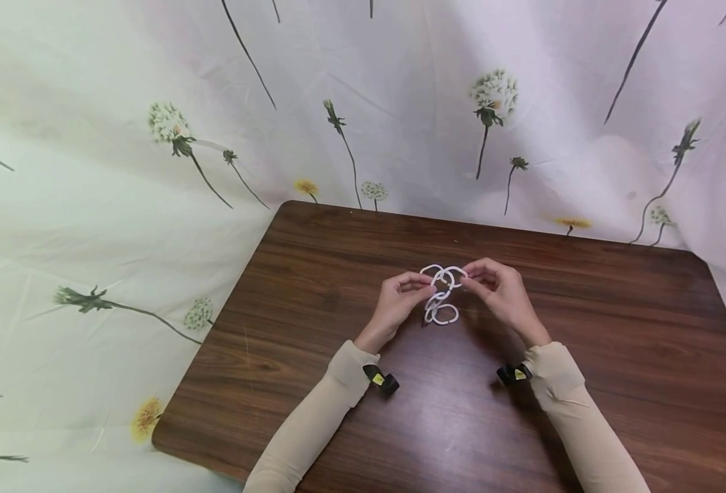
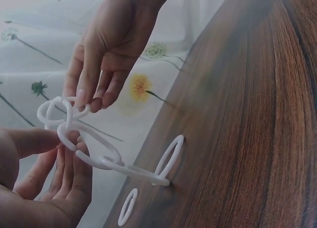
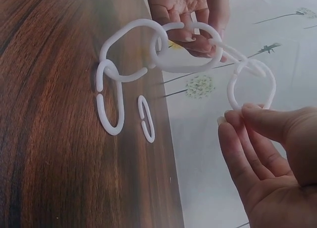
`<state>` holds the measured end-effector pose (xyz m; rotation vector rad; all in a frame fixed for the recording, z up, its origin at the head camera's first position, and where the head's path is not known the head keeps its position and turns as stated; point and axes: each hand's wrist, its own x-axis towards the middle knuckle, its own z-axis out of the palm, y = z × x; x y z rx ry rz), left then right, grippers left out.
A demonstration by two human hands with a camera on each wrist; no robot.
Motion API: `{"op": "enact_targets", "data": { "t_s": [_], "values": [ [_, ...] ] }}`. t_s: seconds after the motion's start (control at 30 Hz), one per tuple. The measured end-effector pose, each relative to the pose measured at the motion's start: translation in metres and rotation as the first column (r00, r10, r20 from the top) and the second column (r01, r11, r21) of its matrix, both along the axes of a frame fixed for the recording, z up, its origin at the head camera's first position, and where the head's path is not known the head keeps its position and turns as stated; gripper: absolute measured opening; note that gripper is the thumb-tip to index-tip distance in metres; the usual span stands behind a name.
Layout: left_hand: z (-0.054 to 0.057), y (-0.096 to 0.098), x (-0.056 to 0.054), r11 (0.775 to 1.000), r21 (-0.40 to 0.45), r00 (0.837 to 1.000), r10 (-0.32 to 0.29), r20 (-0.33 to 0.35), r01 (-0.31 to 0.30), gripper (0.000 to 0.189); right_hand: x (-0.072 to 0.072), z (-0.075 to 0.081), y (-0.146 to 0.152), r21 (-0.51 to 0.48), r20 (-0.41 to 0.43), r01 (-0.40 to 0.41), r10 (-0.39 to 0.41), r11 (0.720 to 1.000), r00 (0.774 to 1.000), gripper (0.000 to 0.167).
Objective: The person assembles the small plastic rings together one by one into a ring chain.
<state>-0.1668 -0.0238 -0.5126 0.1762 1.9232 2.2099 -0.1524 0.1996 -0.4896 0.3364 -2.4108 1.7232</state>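
Observation:
Several white C-shaped plastic links are joined into a chain (image 3: 185,68). My right hand (image 1: 501,294) pinches the end link (image 3: 273,87) between thumb and fingertips. Further along, my left hand (image 1: 396,301) pinches another link of the chain, its thumb towards the camera in the left wrist view. From there the chain hangs down, and its lowest link (image 3: 101,114) reaches the tabletop. One separate link (image 3: 150,120) lies loose on the table beyond the chain. In the left wrist view, fingers cover part of the held links.
The dark brown wood-grain table (image 1: 338,424) has rounded corners. A pale cloth (image 1: 400,82) printed with dandelions hangs behind it and along the left side. Black wrist straps with cameras (image 1: 387,383) sit at both sleeve cuffs.

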Motion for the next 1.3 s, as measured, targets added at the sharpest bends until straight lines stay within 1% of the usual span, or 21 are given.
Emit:
{"op": "enact_targets", "data": {
  "t_s": [0.13,0.33,0.5,0.67,0.77,0.9,1.1,1.3],
  "values": [
    [0.0,-0.001,0.001,1.0,-0.004,1.0,-0.007,-0.009,0.007,0.027,0.0,0.0,-0.001,0.021,-0.018,0.017,-0.017,1.0,1.0,0.014],
    [0.0,-0.003,0.001,1.0,0.01,1.0,0.004,-0.017,-0.003,0.025,0.0,0.0,0.0,-0.003,-0.011,0.015,-0.015,1.0,1.0,0.014],
    [-0.001,-0.005,0.001,1.0,0.014,1.0,0.008,-0.013,-0.008,0.025,0.0,-0.001,0.002,0.008,-0.02,0.022,-0.022,1.0,1.0,0.015],
    [-0.003,-0.005,0.0,1.0,0.017,1.0,0.011,-0.002,-0.011,0.024,0.0,0.002,0.001,-0.027,-0.023,0.028,-0.029,0.999,0.999,0.016],
    [-0.004,-0.006,0.001,1.0,0.019,1.0,0.011,0.01,-0.011,0.024,-0.001,0.003,0.001,-0.048,-0.023,0.045,-0.046,0.998,0.999,0.016],
    [-0.004,-0.007,0.0,1.0,0.021,1.0,0.011,0.012,-0.011,0.024,-0.002,0.004,0.002,-0.047,-0.03,0.067,-0.068,0.997,0.997,0.021],
    [-0.003,-0.011,-0.001,1.0,0.02,1.0,0.016,-0.009,-0.016,0.025,-0.004,0.006,0.001,-0.05,-0.018,0.041,-0.042,0.998,0.999,0.015],
    [-0.006,-0.015,-0.002,1.0,-0.011,0.999,0.017,-0.033,-0.017,0.024,-0.005,0.007,-0.003,-0.052,-0.015,0.003,-0.003,0.999,1.0,0.013]
  ]
}}
